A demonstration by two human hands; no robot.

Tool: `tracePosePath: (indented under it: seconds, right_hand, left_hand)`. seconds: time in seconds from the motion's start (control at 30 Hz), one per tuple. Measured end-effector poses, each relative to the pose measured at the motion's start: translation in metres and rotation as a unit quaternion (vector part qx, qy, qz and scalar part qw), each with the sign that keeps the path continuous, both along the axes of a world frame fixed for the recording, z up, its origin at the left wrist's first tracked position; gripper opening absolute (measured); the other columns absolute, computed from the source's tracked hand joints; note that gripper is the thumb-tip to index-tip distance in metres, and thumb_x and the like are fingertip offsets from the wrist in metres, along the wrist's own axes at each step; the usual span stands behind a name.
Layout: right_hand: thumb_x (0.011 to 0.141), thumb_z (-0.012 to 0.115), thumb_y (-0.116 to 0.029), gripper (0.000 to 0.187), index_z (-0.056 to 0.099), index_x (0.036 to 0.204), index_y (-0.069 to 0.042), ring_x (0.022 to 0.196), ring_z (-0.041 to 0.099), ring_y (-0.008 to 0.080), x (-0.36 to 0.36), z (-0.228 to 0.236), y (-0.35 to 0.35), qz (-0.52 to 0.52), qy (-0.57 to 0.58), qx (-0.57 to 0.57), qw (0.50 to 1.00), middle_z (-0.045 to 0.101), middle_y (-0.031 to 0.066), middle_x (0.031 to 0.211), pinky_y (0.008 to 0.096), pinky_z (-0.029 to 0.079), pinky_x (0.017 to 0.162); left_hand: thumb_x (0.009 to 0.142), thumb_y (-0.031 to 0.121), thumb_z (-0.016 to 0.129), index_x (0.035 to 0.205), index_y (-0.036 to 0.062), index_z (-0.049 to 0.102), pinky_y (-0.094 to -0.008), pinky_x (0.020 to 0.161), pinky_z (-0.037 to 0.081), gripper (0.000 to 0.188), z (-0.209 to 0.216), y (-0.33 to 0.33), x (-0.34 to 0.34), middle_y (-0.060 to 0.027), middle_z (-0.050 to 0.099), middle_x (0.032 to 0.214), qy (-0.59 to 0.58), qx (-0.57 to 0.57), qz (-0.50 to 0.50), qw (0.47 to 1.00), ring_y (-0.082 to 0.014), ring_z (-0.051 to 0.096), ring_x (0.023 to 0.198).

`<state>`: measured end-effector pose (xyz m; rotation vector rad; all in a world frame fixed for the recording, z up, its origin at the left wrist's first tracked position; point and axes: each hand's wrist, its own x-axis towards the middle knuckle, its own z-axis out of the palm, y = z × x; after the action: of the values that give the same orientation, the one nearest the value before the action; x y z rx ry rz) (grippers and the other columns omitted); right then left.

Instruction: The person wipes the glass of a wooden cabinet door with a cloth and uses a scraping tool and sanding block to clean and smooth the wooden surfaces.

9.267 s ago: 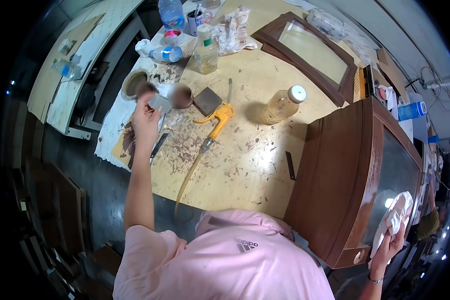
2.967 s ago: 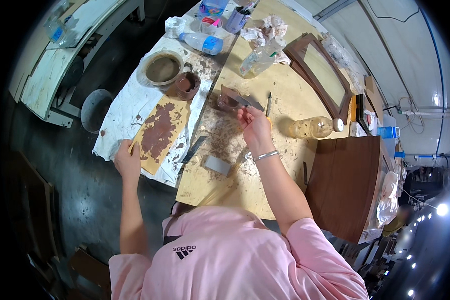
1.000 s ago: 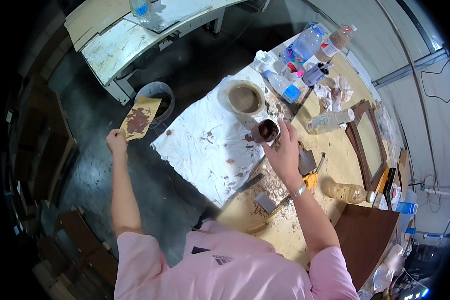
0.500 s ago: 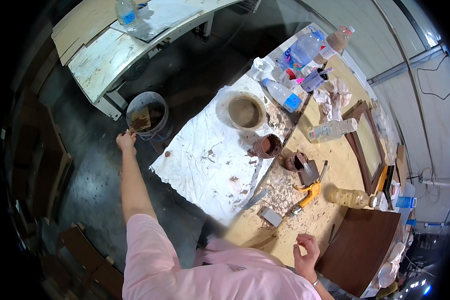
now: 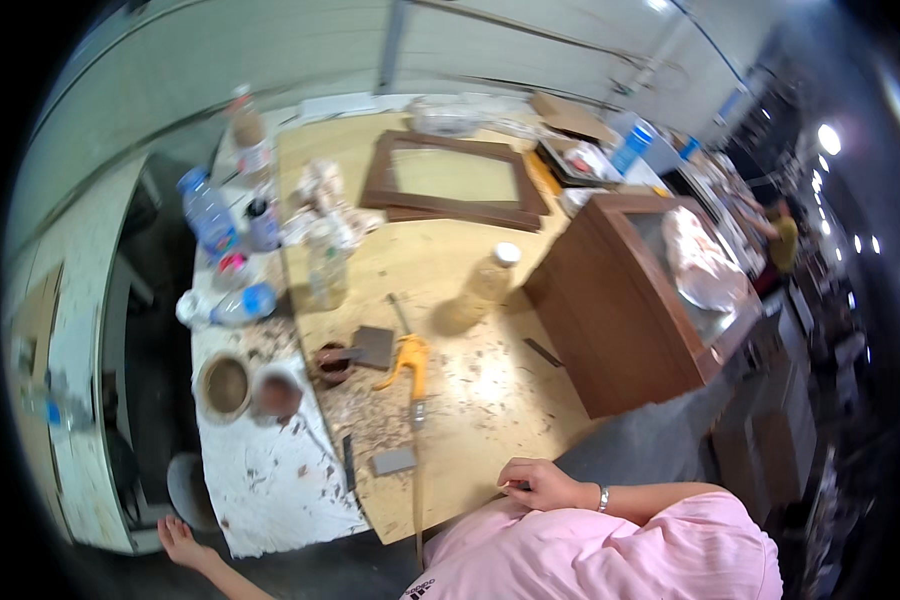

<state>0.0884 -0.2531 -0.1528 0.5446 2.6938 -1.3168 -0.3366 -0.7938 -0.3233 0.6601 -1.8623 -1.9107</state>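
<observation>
Head — flecked tabletop (image 5: pixel 485 395), pale wall (image 5: pixel 280 60)

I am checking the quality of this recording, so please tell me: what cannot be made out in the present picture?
In the head view:
Left hand: its forearm is cut off by the lower edge.
Right hand: curled fingers hide its palm.
Bucket: one side is hidden behind the white sheet.
Brown cup: its contents are blurred.
Distant person: too small and blurred to tell what the hands hold.
</observation>
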Motion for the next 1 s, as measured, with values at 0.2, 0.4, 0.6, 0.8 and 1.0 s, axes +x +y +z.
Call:
tracePosePath:
  seconds: [0.2, 0.4, 0.6, 0.8, 1.0]
  right_hand:
    - [0.089, 0.063, -0.014, 0.017, 0.069, 0.099, -0.002, 0.078, 0.066, 0.0273, 0.096, -0.02, 0.025, -0.078, 0.038, 0.011, 0.996, 0.066, 0.012, 0.093, 0.0364, 0.053, 0.07]
    - [0.087, 0.06, -0.017, 0.021, 0.07, 0.097, -0.001, 0.09, 0.066, 0.0352, 0.224, -0.039, 0.056, -0.265, -0.001, -0.015, 0.964, 0.067, 0.0177, 0.098, 0.0444, 0.052, 0.081]
    - [0.087, 0.062, -0.016, 0.021, 0.071, 0.098, -0.001, 0.085, 0.069, 0.0294, 0.343, -0.064, 0.1, -0.369, 0.04, 0.018, 0.928, 0.069, 0.0138, 0.096, 0.0398, 0.054, 0.077]
    - [0.085, 0.061, -0.016, 0.018, 0.071, 0.092, -0.003, 0.09, 0.067, 0.0349, 0.399, -0.082, 0.172, -0.409, 0.016, -0.013, 0.912, 0.07, 0.0164, 0.095, 0.0448, 0.053, 0.08]
    - [0.083, 0.061, -0.015, 0.017, 0.068, 0.089, -0.002, 0.088, 0.065, 0.0366, 0.412, -0.085, 0.252, -0.378, 0.082, -0.013, 0.922, 0.067, 0.0188, 0.091, 0.0478, 0.052, 0.077]
  left_hand:
    - [0.104, 0.017, 0.053, 0.126, -0.0008, 0.058, -0.0262, 0.085, 0.046, 0.029, 0.18, 0.224, 0.068, -0.0054, 0.062, 0.104, 0.158, -0.068, -0.194, 0.966, -0.0115, 0.057, 0.091]
    - [0.102, 0.007, 0.052, 0.126, -0.0053, 0.057, -0.0302, 0.093, 0.048, 0.028, 0.237, 0.468, 0.225, -0.0107, 0.063, 0.111, 0.23, -0.041, -0.498, 0.835, -0.0169, 0.061, 0.101]
    - [0.097, 0.018, 0.057, 0.136, -0.0074, 0.048, -0.0483, 0.109, 0.038, 0.048, 0.3, 0.609, 0.377, -0.0239, 0.054, 0.136, 0.546, -0.225, -0.556, 0.585, -0.0362, 0.053, 0.124]
    - [0.093, 0.011, 0.068, 0.104, -0.005, 0.069, -0.038, 0.074, 0.053, 0.019, 0.362, 0.666, 0.46, -0.0207, 0.069, 0.096, 0.558, -0.309, -0.621, 0.456, -0.031, 0.066, 0.083]
    - [0.09, 0.003, 0.068, 0.124, -0.0046, 0.062, -0.0404, 0.082, 0.053, 0.035, 0.378, 0.681, 0.456, -0.0165, 0.066, 0.108, 0.33, -0.335, -0.769, 0.433, -0.0276, 0.064, 0.095]
